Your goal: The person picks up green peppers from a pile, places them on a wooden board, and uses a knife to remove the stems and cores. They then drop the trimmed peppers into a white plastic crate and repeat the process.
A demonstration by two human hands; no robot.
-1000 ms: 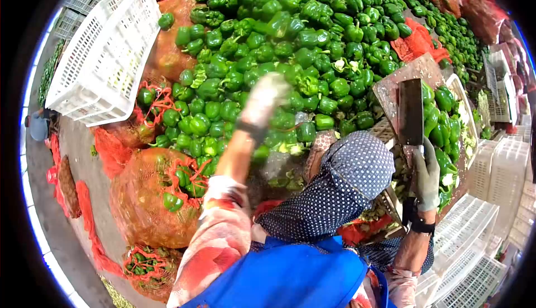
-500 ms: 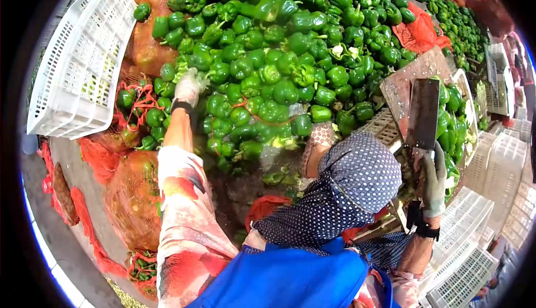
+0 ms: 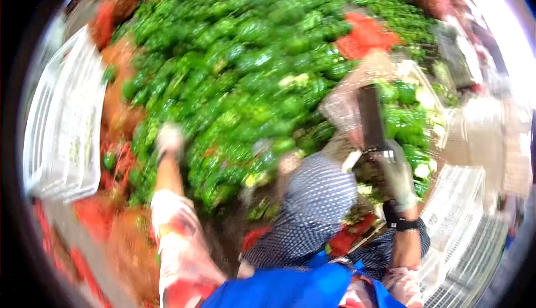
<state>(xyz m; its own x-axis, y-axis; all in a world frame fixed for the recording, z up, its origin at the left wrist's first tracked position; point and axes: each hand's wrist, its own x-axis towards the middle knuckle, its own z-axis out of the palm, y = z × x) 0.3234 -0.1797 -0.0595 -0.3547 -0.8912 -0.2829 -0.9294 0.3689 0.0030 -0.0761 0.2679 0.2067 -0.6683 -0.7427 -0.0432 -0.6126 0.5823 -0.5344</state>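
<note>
My gloved right hand [image 3: 397, 175] is closed round the handle of a cleaver [image 3: 369, 115]. The dark, broad blade points away from me, over the edge of a worn board [image 3: 340, 102]. At the left side of a big heap of green bell peppers [image 3: 240, 73] is my gloved left hand [image 3: 170, 140], arm stretched out. Motion smears its fingers, so I cannot make out whether it holds a pepper. More green peppers [image 3: 406, 119] lie in a crate just right of the cleaver.
A co-worker in a dotted head covering [image 3: 324, 185] is between my arms, one blurred hand [image 3: 289, 164] at the heap. A white crate [image 3: 67, 118] stands left, beside orange mesh sacks [image 3: 131, 246]. White crates [image 3: 463, 241] stand at right. Red netting [image 3: 365, 35] lies behind the board.
The view has swung and blurred, so the board, cleaver and co-worker appear further left and the heap lower. My right hand still holds the cleaver. My left hand remains at the heap's left side.
</note>
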